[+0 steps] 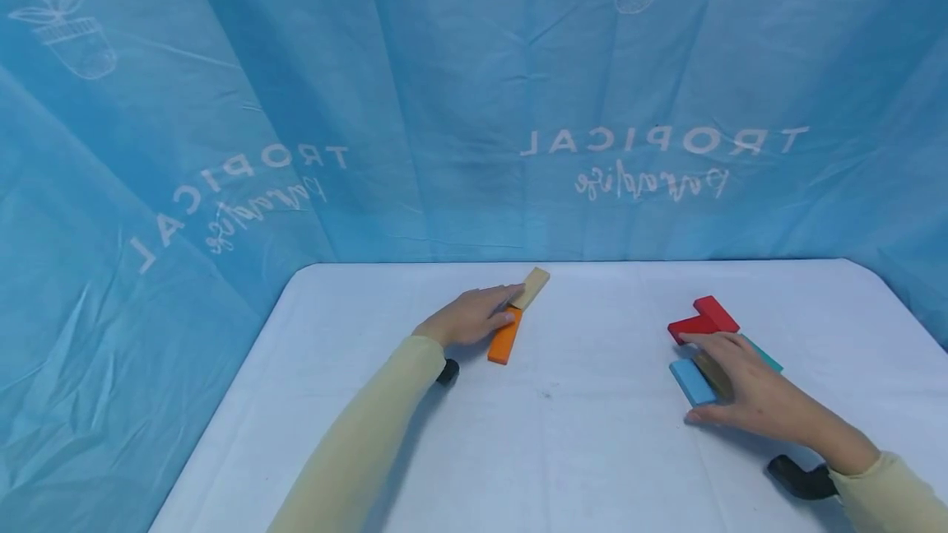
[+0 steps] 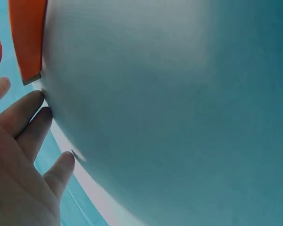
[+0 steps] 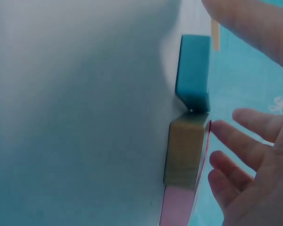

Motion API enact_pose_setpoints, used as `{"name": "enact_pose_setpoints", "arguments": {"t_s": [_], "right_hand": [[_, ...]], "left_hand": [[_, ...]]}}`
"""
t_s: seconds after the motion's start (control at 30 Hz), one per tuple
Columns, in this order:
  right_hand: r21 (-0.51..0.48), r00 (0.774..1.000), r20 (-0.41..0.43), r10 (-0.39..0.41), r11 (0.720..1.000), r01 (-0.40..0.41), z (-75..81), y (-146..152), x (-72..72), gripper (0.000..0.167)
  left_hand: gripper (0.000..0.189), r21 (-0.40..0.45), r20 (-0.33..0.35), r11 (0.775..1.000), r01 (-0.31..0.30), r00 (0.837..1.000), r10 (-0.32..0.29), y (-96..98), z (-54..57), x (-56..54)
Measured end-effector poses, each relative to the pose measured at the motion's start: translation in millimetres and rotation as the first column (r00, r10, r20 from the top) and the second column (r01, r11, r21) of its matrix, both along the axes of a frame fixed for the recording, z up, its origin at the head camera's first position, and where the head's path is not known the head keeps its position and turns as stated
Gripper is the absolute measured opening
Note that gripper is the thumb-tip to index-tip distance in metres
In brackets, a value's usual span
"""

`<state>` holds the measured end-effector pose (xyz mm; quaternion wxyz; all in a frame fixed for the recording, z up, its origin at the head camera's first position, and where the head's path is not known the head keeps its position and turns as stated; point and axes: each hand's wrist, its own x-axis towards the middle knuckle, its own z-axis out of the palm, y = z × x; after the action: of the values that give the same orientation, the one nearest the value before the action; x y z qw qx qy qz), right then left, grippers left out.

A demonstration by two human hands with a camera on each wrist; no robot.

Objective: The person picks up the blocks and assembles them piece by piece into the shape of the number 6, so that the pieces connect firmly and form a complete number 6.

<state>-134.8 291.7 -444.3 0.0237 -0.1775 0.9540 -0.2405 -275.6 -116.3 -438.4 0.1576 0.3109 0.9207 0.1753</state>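
Observation:
My left hand point(image 1: 471, 317) lies beside two flat blocks placed end to end, its fingertips at the plain wooden block point(image 1: 535, 285) and its thumb at the orange block point(image 1: 504, 340). In the left wrist view its fingers are spread, with the orange block point(image 2: 28, 37) past the fingertips. On the right, my right hand point(image 1: 751, 389) arches over a light blue block point(image 1: 692, 382) and a brown block point(image 1: 713, 375), thumb and fingers wide apart. The right wrist view shows the blue block point(image 3: 193, 70) touching the wooden-brown block point(image 3: 184, 153), and a pink block point(image 3: 177, 207) beyond.
Two red blocks point(image 1: 714, 312) meet just behind my right fingers. A green block point(image 1: 763, 354) shows partly behind that hand. Black wrist straps point(image 1: 803, 479) stick out below the sleeves. The white table point(image 1: 585, 451) ends at a blue curtain point(image 1: 474, 105).

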Motion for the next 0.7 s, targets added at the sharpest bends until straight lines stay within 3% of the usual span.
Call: {"name": "enact_pose_setpoints", "arguments": {"t_s": [0.17, 0.4, 0.7], "right_hand": [[0.028, 0.999, -0.025, 0.04, 0.999, -0.039, -0.2, 1.8, -0.7, 0.101], [0.076, 0.989, -0.102, 0.111, 0.992, -0.103, -1.7, 1.9, -5.6, 0.088], [0.101, 0.992, -0.093, 0.086, 0.992, -0.077, 1.3, 2.2, -5.5, 0.083]], "left_hand": [[0.058, -0.054, -0.031, 0.998, 0.014, 0.999, -0.016, 1.1, -2.5, -0.1], [0.057, -0.084, -0.024, 0.996, 0.019, 0.999, -0.021, 1.8, -3.0, -1.8], [0.057, -0.112, -0.008, 0.994, 0.004, 1.0, -0.005, 4.2, 0.9, -0.3]]}}
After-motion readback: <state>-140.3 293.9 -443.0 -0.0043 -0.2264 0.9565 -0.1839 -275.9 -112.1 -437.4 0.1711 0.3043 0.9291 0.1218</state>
